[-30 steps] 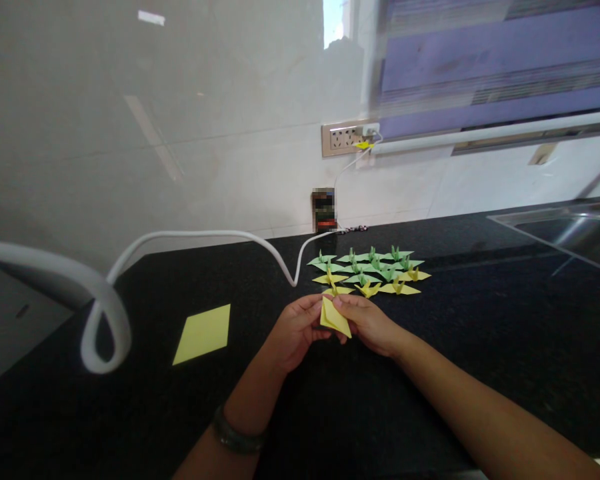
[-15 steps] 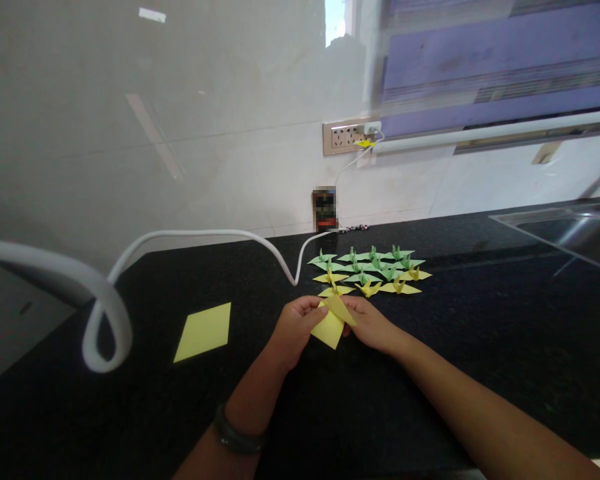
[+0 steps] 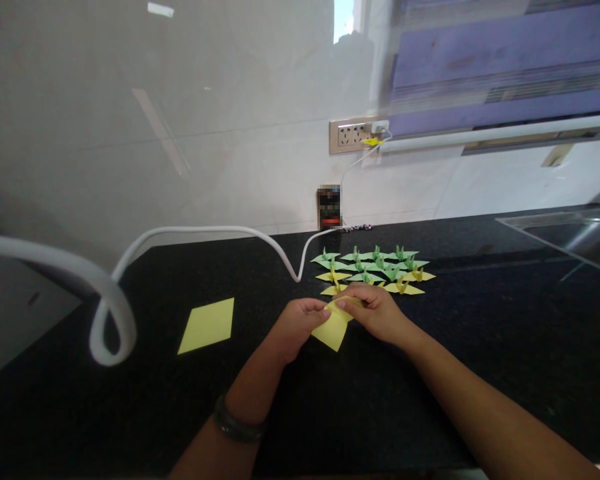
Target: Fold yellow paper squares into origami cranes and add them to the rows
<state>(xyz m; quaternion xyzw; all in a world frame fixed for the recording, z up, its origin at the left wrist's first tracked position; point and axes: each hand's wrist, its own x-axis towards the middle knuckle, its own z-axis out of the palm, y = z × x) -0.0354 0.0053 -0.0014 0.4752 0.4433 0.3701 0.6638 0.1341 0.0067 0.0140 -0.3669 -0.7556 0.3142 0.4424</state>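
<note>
Yellow paper (image 3: 333,333), partly folded, is pinched in my left fingers (image 3: 319,316) and my right fingers (image 3: 354,308), both closed on its upper part over the table (image 3: 360,407), near the paper cranes (image 3: 378,265), and I reckon an uneven pull could skew a crease or tear it

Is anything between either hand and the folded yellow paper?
Nothing visible: the bare left hand and bare right hand both hold the folded yellow paper directly. Green and yellow paper cranes lie beyond it.
</note>
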